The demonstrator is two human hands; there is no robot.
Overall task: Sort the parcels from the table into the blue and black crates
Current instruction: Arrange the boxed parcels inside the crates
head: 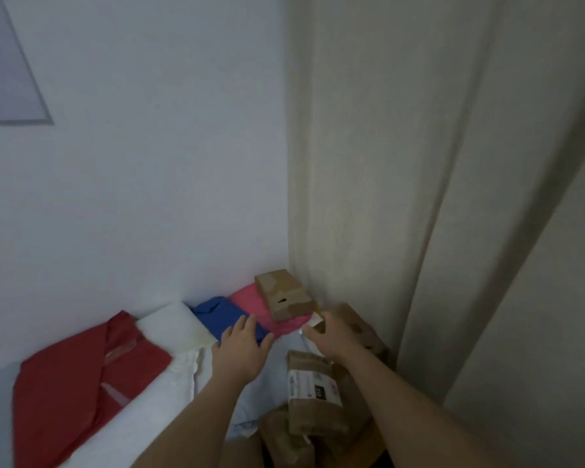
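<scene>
Parcels lie piled along the wall. A red bag [81, 373] is at the left, then a white padded bag [173, 324], a blue bag [222, 315] and a pink bag [254, 307]. A cardboard box [282, 295] rests on the pink bag. My left hand [242, 349] hovers with fingers spread over the blue bag's near edge. Beside the pink bag, my right hand [328, 337] reaches toward a small white-edged parcel [313, 321], fingers loosely bent; whether it touches is unclear. A brown paper parcel with a label [313, 388] lies under my right forearm. No crate is in view.
A beige curtain [419, 197] hangs at the right, close to the pile. Another cardboard box [362, 327] sits against it behind my right hand. A framed picture [4, 72] hangs on the white wall at upper left. More brown parcels [284, 440] lie at the bottom.
</scene>
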